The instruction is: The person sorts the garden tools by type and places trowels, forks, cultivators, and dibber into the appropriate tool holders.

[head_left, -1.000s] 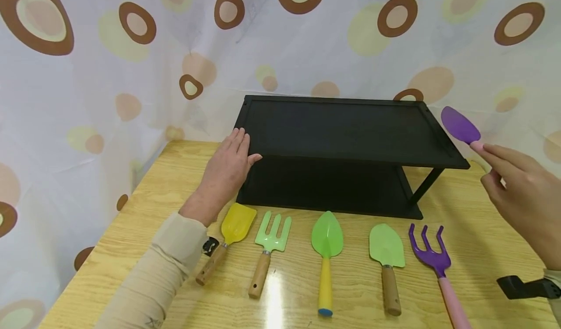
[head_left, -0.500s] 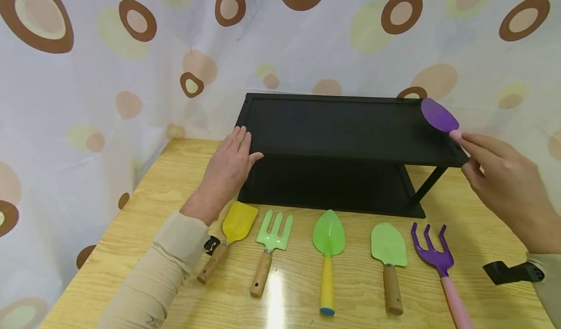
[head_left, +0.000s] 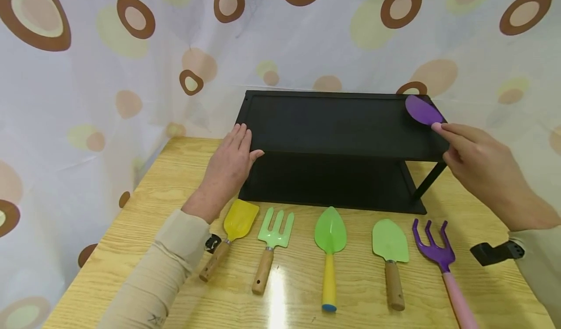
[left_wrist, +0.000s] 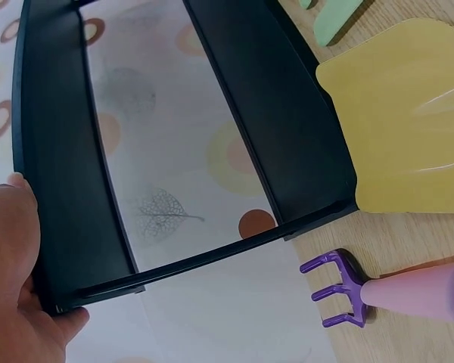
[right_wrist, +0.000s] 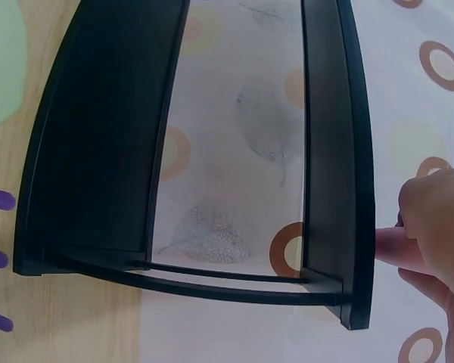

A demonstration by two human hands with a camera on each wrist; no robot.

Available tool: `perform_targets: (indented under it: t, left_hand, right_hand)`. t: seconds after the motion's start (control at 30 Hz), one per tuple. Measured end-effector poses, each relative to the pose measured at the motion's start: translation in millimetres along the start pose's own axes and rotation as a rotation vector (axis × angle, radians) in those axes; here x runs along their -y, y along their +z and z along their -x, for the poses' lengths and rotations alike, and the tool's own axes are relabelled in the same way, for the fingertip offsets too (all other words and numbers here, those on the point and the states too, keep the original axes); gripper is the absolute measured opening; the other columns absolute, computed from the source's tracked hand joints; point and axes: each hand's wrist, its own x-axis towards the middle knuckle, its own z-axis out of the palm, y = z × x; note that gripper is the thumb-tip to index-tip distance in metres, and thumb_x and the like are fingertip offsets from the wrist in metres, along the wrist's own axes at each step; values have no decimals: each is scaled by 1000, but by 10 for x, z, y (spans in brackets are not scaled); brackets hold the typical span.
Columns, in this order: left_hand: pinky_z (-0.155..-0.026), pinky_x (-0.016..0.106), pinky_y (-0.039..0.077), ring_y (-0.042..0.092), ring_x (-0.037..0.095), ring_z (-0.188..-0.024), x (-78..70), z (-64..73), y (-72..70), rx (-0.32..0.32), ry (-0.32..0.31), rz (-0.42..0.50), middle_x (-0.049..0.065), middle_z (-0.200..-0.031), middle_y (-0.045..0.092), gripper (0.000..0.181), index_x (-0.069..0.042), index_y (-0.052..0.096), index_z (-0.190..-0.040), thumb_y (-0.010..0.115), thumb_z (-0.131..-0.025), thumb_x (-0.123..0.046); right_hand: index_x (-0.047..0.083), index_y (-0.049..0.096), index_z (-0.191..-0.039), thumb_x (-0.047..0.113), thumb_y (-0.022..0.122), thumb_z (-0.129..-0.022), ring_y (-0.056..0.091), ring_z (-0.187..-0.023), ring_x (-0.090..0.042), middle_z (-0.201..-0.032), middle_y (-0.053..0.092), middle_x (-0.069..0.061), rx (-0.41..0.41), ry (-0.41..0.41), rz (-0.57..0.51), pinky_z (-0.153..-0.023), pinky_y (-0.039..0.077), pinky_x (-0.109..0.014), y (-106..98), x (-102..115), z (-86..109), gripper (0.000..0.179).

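Note:
My right hand (head_left: 486,165) grips the pink handle of a purple-bladed garden trowel (head_left: 421,110), its blade over the right end of the black two-tier shelf (head_left: 333,124). In the right wrist view, part of the pink handle (right_wrist: 399,249) shows between the fingers beside the upper board; the blade is hidden there. My left hand (head_left: 228,165) rests on the shelf's left edge, fingers straight and thumb spread. From the left wrist view, that hand (left_wrist: 11,280) lies along the upper board's corner.
In front of the shelf lie a yellow shovel (head_left: 240,219), a green fork (head_left: 275,229), a green trowel with yellow handle (head_left: 330,231), a pale green trowel (head_left: 389,240) and a purple hand rake (head_left: 438,253) on the wooden table (head_left: 175,173). A patterned curtain (head_left: 131,75) hangs behind.
My right hand has carried the purple trowel left from beyond the shelf's right side to over its top. The left hand stays in place on the shelf.

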Motion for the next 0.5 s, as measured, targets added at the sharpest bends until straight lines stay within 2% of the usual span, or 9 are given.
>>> perform_targets:
  t: [0.5]
  left_hand:
    - [-123,39,27,34,31,-148,-1,-8,9,10,-16,7,21,-156,39,63,6,38,-148,42,-105,-40]
  right_hand:
    - [-12,59,-128,-11,53,-85,57,-116,-50,-129,61,-30,78,66,-47,-89,51,-64,143,4,-175,44]
